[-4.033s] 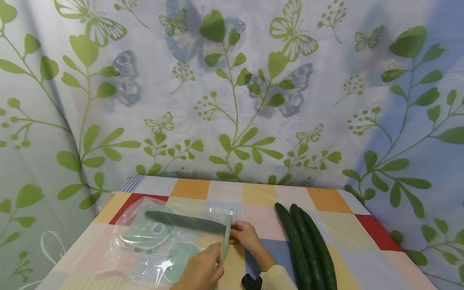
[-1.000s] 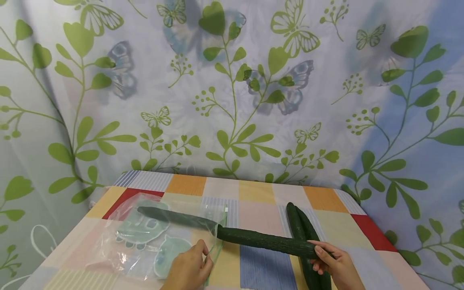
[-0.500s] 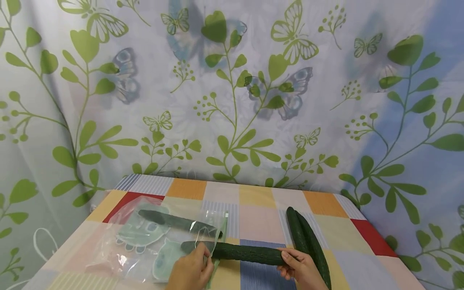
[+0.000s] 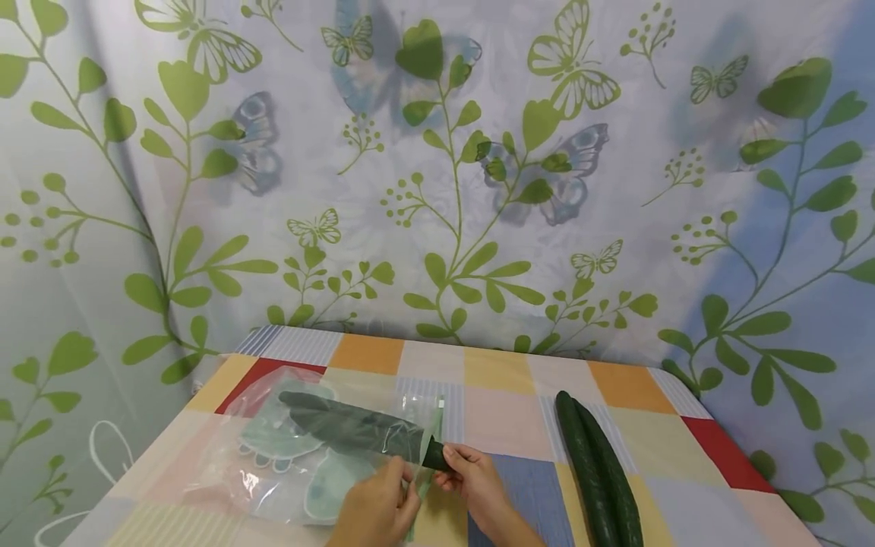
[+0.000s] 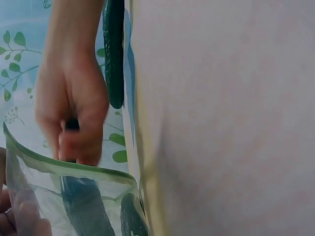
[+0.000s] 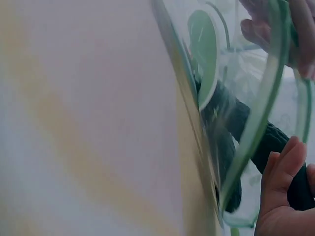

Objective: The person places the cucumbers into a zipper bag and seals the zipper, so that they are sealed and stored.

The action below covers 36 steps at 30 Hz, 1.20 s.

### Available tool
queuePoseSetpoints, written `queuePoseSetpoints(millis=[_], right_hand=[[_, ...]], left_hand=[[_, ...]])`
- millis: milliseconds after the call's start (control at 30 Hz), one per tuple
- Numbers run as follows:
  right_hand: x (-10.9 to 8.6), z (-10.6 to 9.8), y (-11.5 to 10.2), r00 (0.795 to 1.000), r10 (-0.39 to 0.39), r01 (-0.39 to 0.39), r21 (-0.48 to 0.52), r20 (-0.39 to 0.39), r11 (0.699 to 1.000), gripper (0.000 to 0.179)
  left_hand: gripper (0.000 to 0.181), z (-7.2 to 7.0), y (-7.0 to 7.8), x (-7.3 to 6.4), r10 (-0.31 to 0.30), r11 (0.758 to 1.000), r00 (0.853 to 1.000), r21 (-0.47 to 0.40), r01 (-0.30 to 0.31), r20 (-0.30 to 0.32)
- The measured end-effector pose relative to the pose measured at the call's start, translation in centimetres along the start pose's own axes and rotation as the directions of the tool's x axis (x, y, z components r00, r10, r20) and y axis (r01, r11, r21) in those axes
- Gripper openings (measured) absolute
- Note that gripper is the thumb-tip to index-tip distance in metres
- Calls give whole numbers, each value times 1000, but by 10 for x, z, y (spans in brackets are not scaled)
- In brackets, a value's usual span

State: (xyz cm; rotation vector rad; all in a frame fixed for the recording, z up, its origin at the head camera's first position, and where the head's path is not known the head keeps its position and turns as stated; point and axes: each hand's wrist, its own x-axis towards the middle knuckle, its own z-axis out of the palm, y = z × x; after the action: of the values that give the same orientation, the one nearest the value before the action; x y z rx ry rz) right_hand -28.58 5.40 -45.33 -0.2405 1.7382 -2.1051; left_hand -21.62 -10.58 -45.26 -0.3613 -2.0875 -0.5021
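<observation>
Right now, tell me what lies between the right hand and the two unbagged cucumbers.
Head view: only patchwork tablecloth, blue and yellow, separates right hand from cucumbers.

On your table (image 4: 506,422), the bag (image 4: 273,494) lies left, its mouth facing right. One cucumber (image 5: 132,216) sits inside; another (image 4: 435,456) runs in through the mouth, its right end in your right hand (image 4: 475,486). Your left hand (image 4: 379,501) is at the bag's near side. Two more cucumbers (image 4: 589,471) lie right, the curtain (image 4: 437,190) beyond the far edge.
</observation>
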Motion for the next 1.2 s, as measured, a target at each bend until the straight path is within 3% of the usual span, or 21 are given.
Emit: queuePoseSetpoints(millis=[200,433,533,633,667,733,900,1100,1200], right_hand=[[19,24,10,1000,-24,24,3,5,1000,24],[29,32,15,998,-31,29,-53,-49,998,25],[30,30,18,998,-51,48,-105,-30,993,33],[31,27,19,997,-76,70,-218,-16,973,43],[31,26,19,995,-98,90,-272,-14,958,44],[31,23,19,985,-174,152,-426,-13,892,45],[33,17,22,948,-318,225,-722,7,654,40],[31,14,21,939,-340,236,-821,55,520,40],[29,11,18,941,-326,255,-831,95,495,37]], left_hand=[[20,-6,-1,1,28,1000,1000,-11,-29,-2],[16,-5,0,2,23,1000,1000,-15,-23,-18],[19,-5,0,1,17,1000,1000,-26,-16,4],[19,-5,0,1,12,999,1000,-40,-11,22],[18,-5,0,1,10,999,1000,-42,-9,25],[18,-4,0,1,15,999,999,-47,-13,29],[21,-2,0,-2,30,999,999,-29,-30,11],[23,0,-2,-4,40,999,999,-32,-39,14],[24,2,-2,-4,36,999,999,-35,-36,16]])
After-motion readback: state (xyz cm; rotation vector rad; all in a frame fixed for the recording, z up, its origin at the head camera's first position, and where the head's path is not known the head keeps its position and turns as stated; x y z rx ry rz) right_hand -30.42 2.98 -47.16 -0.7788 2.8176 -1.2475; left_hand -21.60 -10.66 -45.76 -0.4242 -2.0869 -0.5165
